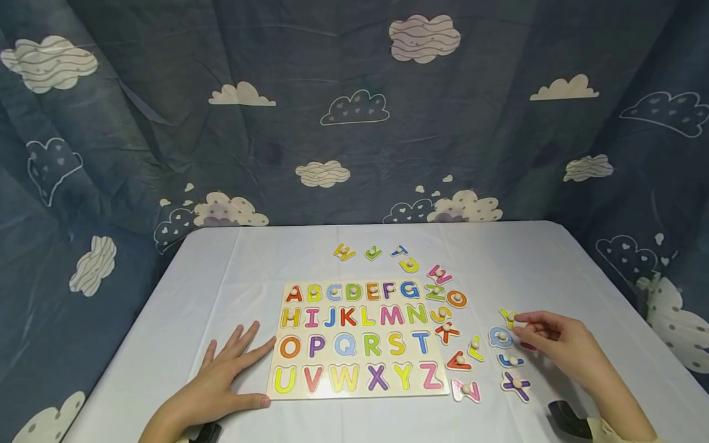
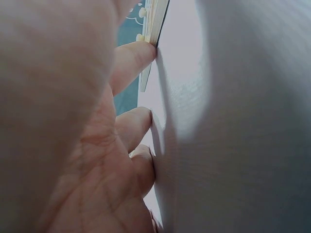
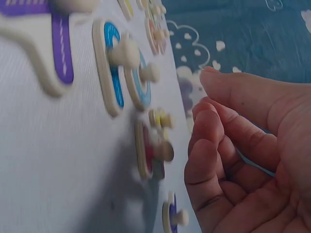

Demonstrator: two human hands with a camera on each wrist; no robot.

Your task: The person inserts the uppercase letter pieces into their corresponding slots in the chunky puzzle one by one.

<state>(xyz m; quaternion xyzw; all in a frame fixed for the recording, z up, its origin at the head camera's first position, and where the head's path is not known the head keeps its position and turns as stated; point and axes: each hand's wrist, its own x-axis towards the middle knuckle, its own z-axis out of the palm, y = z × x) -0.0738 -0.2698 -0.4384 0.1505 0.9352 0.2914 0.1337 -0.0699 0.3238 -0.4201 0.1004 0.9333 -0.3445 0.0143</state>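
Note:
A wooden alphabet puzzle board [image 1: 354,362] lies on the table. Knobbed letters fill its top row, and a knobbed H [image 1: 290,318] sits in the second. My left hand [image 1: 221,375] is spread flat at the board's left side, index fingertip and thumb at its edge. My right hand [image 1: 565,344] hovers over the loose letters on the right, fingers loosely bent and nothing between them. Its fingertips are beside a yellow Y piece [image 1: 508,318]. A blue Q [image 1: 501,337] lies just below, and a red piece [image 3: 146,150] is mostly hidden under the hand in the head view.
Loose knobbed letters lie along the board's right side, among them an orange O [image 1: 456,299] and a pink N [image 1: 466,390]. A blue J [image 1: 510,360] and a purple X [image 1: 516,386] are farther right. A yellow letter [image 1: 344,251] lies behind the board.

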